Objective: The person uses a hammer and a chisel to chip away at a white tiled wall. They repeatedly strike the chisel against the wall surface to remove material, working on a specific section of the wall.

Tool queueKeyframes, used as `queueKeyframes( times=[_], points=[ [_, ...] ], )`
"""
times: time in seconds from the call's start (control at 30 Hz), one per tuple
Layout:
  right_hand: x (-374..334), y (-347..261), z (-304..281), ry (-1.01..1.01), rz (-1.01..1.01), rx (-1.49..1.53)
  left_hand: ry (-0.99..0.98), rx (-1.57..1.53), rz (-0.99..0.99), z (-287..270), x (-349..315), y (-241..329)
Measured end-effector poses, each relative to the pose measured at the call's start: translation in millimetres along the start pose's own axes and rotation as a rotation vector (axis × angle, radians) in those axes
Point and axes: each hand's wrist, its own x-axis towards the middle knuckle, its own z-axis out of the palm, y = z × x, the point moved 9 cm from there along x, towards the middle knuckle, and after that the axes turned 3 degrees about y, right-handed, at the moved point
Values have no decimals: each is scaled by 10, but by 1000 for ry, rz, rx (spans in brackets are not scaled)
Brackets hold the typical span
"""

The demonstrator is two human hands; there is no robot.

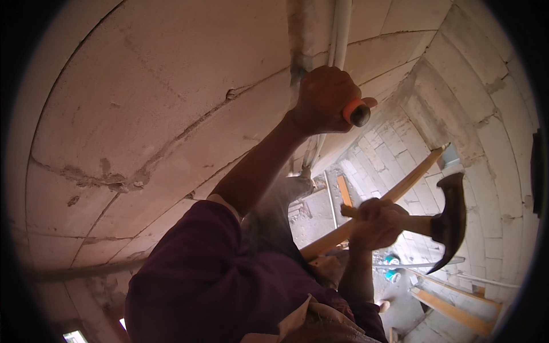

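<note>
My left hand (323, 100) is raised against the block wall (143, 103) and is closed around a tool with an orange grip and a dark butt end (357, 113); its tip is hidden behind my fist, beside a white pipe (341, 34) that runs down the wall. My right hand (377, 223) grips the wooden handle of a hammer (449, 220), whose dark steel head with a curved claw sits to the right, apart from the tool. My purple sleeve (211, 274) fills the lower middle.
Pale block walls meet in a corner at the right (457, 97). A long wooden plank (400, 188) slants behind my right hand. Far below lie wooden boards (452, 311), a pale pipe (423, 266), a blue-green object (392, 268) and rubble on the floor.
</note>
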Motion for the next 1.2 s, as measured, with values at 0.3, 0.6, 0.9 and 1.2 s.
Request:
queueKeyframes(
  times=[0.3,0.6,0.9,1.2],
  points=[
    [218,-21,-257,143,185,-414,-397,101,-75,538,-100,-121],
    [-149,266,-658,275,439,-141,-260,-5,24,291,-273,229],
    [-265,380,-755,240,509,-258,53,-76,77,0,-214,212],
    [-291,466,-517,150,600,-292,18,-163,68,-84,-220,149]
  ],
)
